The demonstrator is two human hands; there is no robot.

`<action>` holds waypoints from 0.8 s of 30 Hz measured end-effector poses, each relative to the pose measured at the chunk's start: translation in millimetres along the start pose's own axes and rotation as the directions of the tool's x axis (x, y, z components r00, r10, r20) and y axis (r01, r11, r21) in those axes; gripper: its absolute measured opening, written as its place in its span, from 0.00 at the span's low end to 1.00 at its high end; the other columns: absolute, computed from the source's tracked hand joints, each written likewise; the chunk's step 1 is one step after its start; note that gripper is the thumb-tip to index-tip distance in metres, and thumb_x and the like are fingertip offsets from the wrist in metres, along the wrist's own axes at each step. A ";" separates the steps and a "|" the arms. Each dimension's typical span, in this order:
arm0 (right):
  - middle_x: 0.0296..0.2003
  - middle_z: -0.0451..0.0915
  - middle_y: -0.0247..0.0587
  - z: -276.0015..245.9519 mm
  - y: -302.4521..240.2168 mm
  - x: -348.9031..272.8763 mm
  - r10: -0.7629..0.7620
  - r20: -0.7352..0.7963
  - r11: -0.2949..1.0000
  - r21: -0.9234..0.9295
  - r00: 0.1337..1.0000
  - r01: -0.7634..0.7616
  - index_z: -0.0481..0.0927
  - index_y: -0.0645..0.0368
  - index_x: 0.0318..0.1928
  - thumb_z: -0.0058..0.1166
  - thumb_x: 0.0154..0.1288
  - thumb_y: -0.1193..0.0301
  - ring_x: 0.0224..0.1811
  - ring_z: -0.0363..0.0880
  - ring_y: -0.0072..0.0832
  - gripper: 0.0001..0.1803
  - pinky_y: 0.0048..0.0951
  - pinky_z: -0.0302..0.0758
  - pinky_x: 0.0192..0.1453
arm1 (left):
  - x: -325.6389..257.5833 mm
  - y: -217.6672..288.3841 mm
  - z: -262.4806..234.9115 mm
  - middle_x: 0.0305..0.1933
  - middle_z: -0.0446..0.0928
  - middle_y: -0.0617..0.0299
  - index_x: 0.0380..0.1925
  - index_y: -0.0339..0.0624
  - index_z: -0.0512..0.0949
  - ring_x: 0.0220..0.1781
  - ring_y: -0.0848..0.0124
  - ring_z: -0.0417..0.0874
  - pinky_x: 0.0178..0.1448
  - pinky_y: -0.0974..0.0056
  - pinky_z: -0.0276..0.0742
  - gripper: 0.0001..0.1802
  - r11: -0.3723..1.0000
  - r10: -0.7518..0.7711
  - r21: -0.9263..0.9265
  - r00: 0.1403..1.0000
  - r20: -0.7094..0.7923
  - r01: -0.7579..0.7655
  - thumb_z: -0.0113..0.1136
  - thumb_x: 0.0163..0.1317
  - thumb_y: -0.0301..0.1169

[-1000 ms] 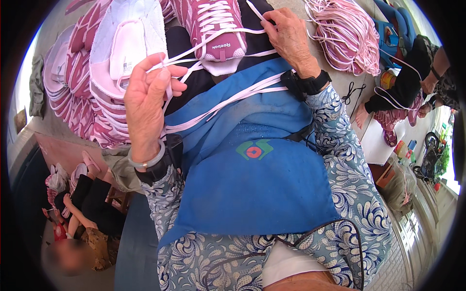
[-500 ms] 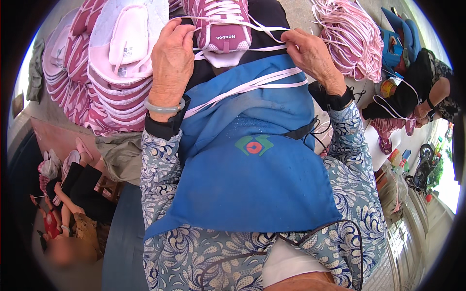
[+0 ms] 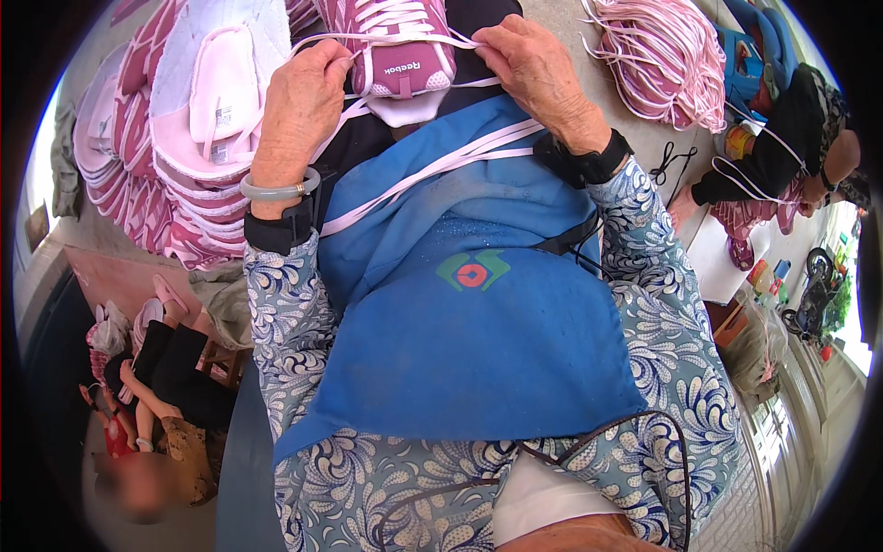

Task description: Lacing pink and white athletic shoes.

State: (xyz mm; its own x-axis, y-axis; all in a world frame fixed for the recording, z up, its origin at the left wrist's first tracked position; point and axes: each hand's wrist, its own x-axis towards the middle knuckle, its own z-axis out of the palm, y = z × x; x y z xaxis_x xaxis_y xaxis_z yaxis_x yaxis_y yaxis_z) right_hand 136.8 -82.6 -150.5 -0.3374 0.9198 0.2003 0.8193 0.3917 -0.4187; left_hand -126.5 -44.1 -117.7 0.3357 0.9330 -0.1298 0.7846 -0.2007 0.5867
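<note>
A maroon shoe upper (image 3: 397, 75) with white laces threaded through its eyelets lies in front of me on dark cloth, at the top of the view. My left hand (image 3: 302, 109) is closed in a pinch on a shoelace just left of the shoe. To the shoe's right, my right hand (image 3: 543, 81) also pinches a lace between thumb and fingers. One lace strand (image 3: 386, 39) stretches across the shoe between the two hands. Loose white laces (image 3: 440, 175) lie across the blue apron (image 3: 478, 359) on my lap.
Stacked pink-and-white shoe uppers (image 3: 175, 147) stand close on my left. A heap of pink uppers with trailing laces (image 3: 658, 60) lies at the upper right. One person (image 3: 170, 432) sits at lower left; another person's dark sleeve (image 3: 759, 161) and maroon upper (image 3: 743, 221) are at right.
My right hand has come in closer to the shoe, bringing its lace end along. The left hand keeps its pinch. The whole view has shifted slightly.
</note>
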 end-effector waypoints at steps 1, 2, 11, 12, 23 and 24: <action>0.32 0.77 0.40 -1.4 4.0 0.4 0.005 -0.002 1.000 0.003 1.000 -0.005 0.80 0.59 0.42 0.58 0.60 0.66 0.34 0.76 0.34 0.13 0.28 0.74 0.36 | 1.4 -0.1 -2.3 0.31 0.77 0.53 0.38 0.38 0.76 0.32 0.60 0.77 0.39 0.62 0.72 0.11 0.995 0.080 0.062 0.997 0.006 -0.080 0.50 0.64 0.34; 0.29 0.78 0.38 -6.4 4.0 4.0 -0.006 0.005 0.995 0.096 1.000 0.006 0.79 0.61 0.39 0.53 0.63 0.68 0.31 0.76 0.28 0.10 0.26 0.73 0.35 | 1.0 -1.0 -4.8 0.31 0.77 0.53 0.38 0.38 0.76 0.32 0.60 0.77 0.39 0.62 0.72 0.11 0.995 0.078 0.067 0.997 0.013 -0.079 0.50 0.64 0.34; 0.31 0.80 0.41 -39.8 -7.9 8.3 0.182 0.421 0.787 0.479 0.889 -0.388 0.80 0.59 0.43 0.55 0.63 0.65 0.31 0.78 0.32 0.12 0.27 0.75 0.36 | 8.7 -2.6 -16.8 0.24 0.72 0.63 0.36 0.39 0.76 0.18 0.76 0.70 0.22 0.70 0.67 0.11 0.996 -0.072 -0.030 0.978 0.197 0.080 0.50 0.65 0.35; 0.32 0.82 0.42 -38.4 -21.4 8.8 0.132 0.337 0.875 0.401 0.932 -0.269 0.81 0.59 0.43 0.52 0.65 0.65 0.29 0.79 0.31 0.13 0.27 0.76 0.35 | 10.4 -1.5 -14.5 0.23 0.70 0.66 0.35 0.39 0.76 0.16 0.80 0.67 0.19 0.73 0.63 0.11 0.985 -0.109 -0.111 0.975 0.196 0.133 0.50 0.65 0.35; 0.27 0.79 0.51 -2.1 -5.1 14.5 0.197 0.026 0.917 0.349 0.980 -0.194 0.80 0.62 0.35 0.48 0.61 0.68 0.29 0.77 0.47 0.11 0.39 0.73 0.35 | 0.8 3.0 11.8 0.26 0.75 0.66 0.35 0.38 0.78 0.20 0.82 0.72 0.19 0.76 0.67 0.12 0.980 -0.153 -0.136 0.988 -0.031 0.147 0.55 0.63 0.36; 0.28 0.79 0.52 -2.6 -2.7 10.7 0.169 0.044 0.911 0.375 0.985 -0.174 0.80 0.62 0.34 0.47 0.61 0.68 0.31 0.77 0.48 0.12 0.40 0.73 0.36 | -2.3 25.3 3.1 0.25 0.75 0.67 0.37 0.38 0.78 0.20 0.82 0.73 0.19 0.76 0.68 0.11 0.850 -0.391 -0.362 0.919 0.054 0.383 0.58 0.62 0.36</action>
State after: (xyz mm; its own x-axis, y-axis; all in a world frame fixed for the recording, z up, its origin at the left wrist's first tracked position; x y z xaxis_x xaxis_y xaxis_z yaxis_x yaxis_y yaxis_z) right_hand 132.2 -73.8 -145.0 -0.2140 0.9730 0.0869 0.6309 0.2056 -0.7481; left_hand -105.8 -52.2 -105.1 0.0294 0.9196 -0.3918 0.6065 0.2952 0.7383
